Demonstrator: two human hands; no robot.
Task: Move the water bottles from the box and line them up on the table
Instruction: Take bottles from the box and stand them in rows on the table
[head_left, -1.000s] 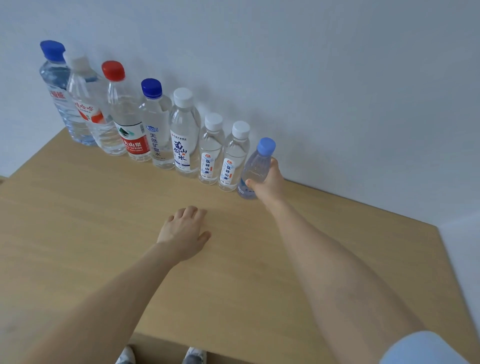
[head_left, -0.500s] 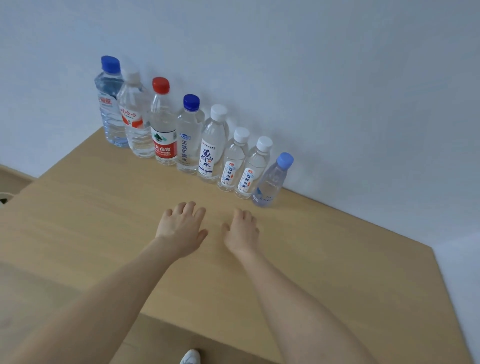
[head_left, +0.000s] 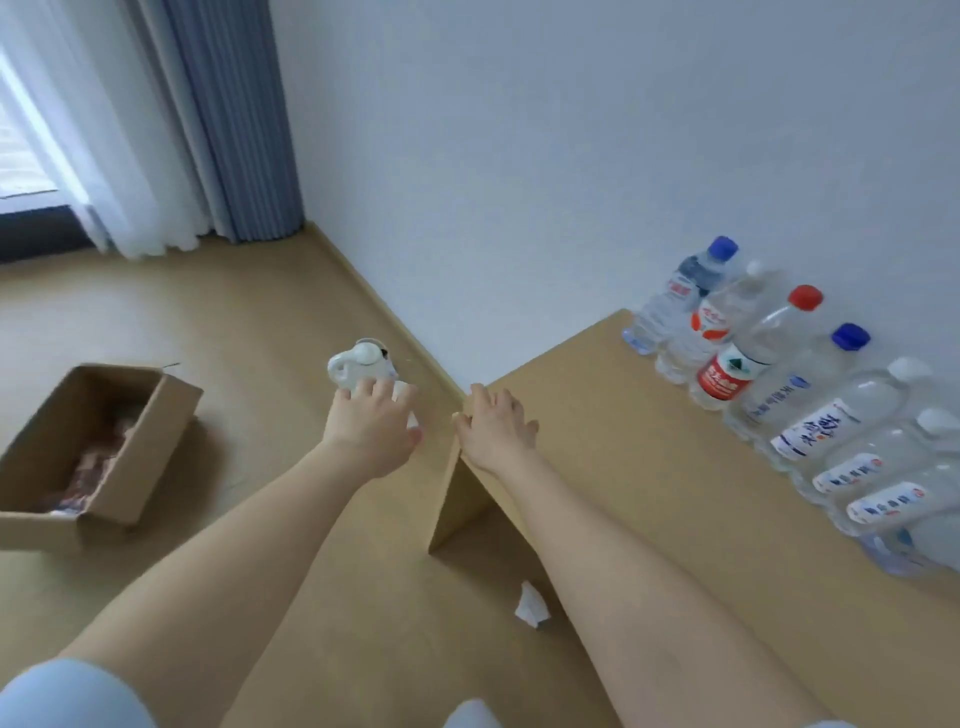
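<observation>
- The left hand (head_left: 371, 427) reaches out over the floor (head_left: 249, 332), fingers loosely spread and holding nothing.
- Its fingertips overlap a white jug (head_left: 361, 364) that stands on the floor near the wall; whether they touch it cannot be told.
- The right hand (head_left: 496, 426) lies over the left corner of the table (head_left: 649, 467), fingers straight and slightly apart, holding nothing; whether it touches the wood cannot be told.
- The 2 hands are near each other, with the table corner between them.
- The bottles (head_left: 810, 415) stand in 1 row at the back of the table, along the wall (head_left: 571, 156), each touching or just beside the next.
- About 8 show, though blur and the right frame edge make the count unsure.
- From the far end, the caps run blue, white, red, blue, then white.
- The box (head_left: 166, 421) sits open on the floor to the left, well apart from the table and both hands.
- Something dark and reddish lies inside the box, too blurred to name.
- A crumpled scrap of paper (head_left: 531, 609) lies on the floor beside the table's side panel, between the 2 forearms.
- A grey-blue curtain (head_left: 234, 119) and a white sheer (head_left: 119, 156) hang in the far left corner.
</observation>
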